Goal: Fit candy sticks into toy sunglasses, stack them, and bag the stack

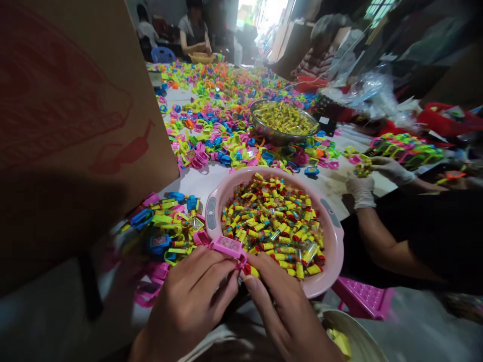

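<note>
Across the counter (202,182) toys (199,157) sprawl; left hand (192,289) pinches a pink watch (227,246), right hand (285,306) a yellow tube (251,271), basin (335,259) likely close for easy reach.

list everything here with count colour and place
held toy watch: one, pink, front centre
basin: one, pink, centre
yellow-labelled tubes: many, yellow and red, in basin
table: one, white, centre
loose toy watches: many, multicoloured, across table
metal bowl: one, silver, behind basin
small pieces: many, yellow, in bowl
cardboard box: one, brown, left
stool: one, magenta, lower right
chair: one, blue, back left
plastic bags: uncountable, clear, back right
tubs: at least two, red, right
round container: one, cream, bottom right
people: at least four, varied clothing, back and right
gloves: two, white, right
left grip: one, bare, on held watch
right grip: one, bare, pinching a tube
</note>
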A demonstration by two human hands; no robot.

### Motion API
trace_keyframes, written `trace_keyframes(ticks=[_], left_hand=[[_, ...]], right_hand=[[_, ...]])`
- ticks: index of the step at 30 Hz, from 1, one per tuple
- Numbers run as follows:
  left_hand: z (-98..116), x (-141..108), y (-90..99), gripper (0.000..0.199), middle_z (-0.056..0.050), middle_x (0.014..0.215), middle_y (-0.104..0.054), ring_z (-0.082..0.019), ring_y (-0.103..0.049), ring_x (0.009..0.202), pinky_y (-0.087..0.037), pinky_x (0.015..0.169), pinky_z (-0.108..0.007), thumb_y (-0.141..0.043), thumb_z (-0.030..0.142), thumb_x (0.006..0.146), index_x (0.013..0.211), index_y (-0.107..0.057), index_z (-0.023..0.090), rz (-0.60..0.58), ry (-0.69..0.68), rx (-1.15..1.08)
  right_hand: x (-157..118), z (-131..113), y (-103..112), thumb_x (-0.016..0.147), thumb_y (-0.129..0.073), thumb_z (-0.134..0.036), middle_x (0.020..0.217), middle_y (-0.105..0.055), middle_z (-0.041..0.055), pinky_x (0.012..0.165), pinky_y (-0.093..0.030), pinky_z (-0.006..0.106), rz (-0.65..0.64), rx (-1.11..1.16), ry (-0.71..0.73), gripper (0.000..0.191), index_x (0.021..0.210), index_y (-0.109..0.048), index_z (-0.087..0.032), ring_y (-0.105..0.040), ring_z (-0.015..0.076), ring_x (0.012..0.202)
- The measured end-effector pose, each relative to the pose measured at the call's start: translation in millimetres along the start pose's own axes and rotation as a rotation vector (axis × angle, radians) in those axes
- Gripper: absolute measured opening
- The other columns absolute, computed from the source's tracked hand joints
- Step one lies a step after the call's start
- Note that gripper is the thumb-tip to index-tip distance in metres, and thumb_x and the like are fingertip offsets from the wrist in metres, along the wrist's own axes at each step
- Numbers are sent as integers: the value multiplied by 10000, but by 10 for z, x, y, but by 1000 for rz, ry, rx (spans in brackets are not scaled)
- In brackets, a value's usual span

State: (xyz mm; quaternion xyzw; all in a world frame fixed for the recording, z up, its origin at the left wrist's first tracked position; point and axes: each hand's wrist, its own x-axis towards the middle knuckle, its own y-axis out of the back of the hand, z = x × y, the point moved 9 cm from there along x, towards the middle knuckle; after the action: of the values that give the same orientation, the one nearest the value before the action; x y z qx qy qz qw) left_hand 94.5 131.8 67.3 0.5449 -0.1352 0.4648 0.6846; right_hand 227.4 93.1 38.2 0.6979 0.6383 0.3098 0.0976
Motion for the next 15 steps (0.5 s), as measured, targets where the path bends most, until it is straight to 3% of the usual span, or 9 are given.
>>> trace_keyframes(ticks=[4,9,12,15], left_hand=[[3,1,-33,189,-65,1047,-835,-192,-778,1017,-613,1025,-318,-719,20,996,1125,-713,157,-13,14,-30],[95,5,-56,116,-75,992,-836,-208,-749,862,-637,809,-364,-685,62,1020,1064,-728,159,-76,24,-57],[151,-22,-53,120,-86,1023,-848,-206,-738,830,-620,731,-368,-662,90,1041,1121,-741,133,-134,32,-31],[107,-95,15,144,-66,1016,-856,-197,-740,824,-592,709,-362,-672,85,1044,1160,-744,128,-140,56,-5]], right_hand=[[-63,139,-28,1179,-517,-313,1215,-836,89,967,-653,275,-11,73,-86,313,1382,-745,-242,-818,217,1063],[-230,433,25,1135,-630,-430,1220,-856,109,864,-702,270,-33,163,-241,331,1356,-782,-237,-842,263,1057],[-296,534,9,1115,-653,-447,1207,-861,102,847,-714,275,-45,175,-227,313,1318,-796,-257,-850,283,1063],[-301,523,-71,1116,-653,-437,1157,-867,75,790,-715,265,-64,91,-125,302,1349,-775,-288,-860,261,960]])
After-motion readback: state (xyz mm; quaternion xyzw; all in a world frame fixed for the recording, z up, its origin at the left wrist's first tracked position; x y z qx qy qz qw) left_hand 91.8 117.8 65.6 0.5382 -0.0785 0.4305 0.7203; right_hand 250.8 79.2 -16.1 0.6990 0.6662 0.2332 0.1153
